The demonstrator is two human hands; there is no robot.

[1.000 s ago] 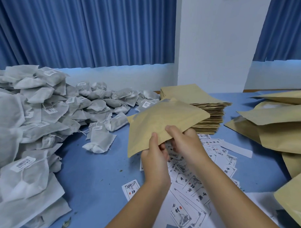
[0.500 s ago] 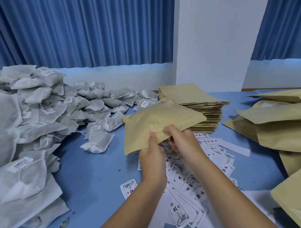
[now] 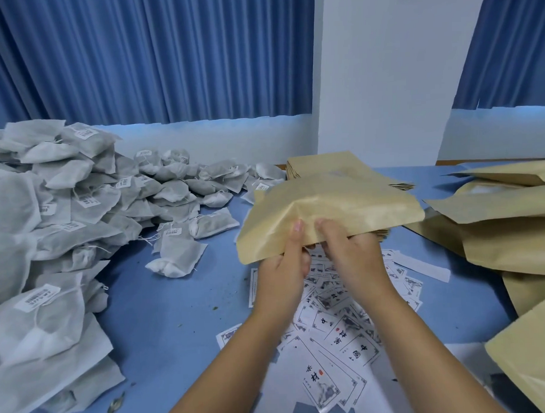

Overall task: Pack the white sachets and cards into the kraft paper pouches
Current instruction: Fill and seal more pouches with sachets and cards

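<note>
Cards (image 3: pixel 337 337) printed with black characters lie scattered and overlapping on the blue table (image 3: pixel 176 317) closest to me, beneath my forearms. Above them my left hand (image 3: pixel 282 267) pinches the near edge of a kraft pouch (image 3: pixel 342 204), thumb on top and fingers underneath. My right hand (image 3: pixel 350 250) grips the same edge just beside it, fingers curled against the paper. I hold the pouch clear of the table over the far end of the cards, its near left corner dipping lowest. Whether its mouth is parted I cannot tell.

To my left a big heap of white sachets (image 3: pixel 64 213) with barcode labels runs from the near table edge back toward the wall. One loose sachet (image 3: pixel 177 256) lies in front of the heap, between it and the pouch. To my right other kraft pouches (image 3: pixel 506 223) lie piled across one another, some puffed up. Just behind the pouch I hold sits a neat stack of flat pouches (image 3: pixel 319 163), partly hidden by it. Beyond the table stand a white pillar (image 3: pixel 383 63) and pleated blue curtains (image 3: pixel 151 56) on both sides of it
</note>
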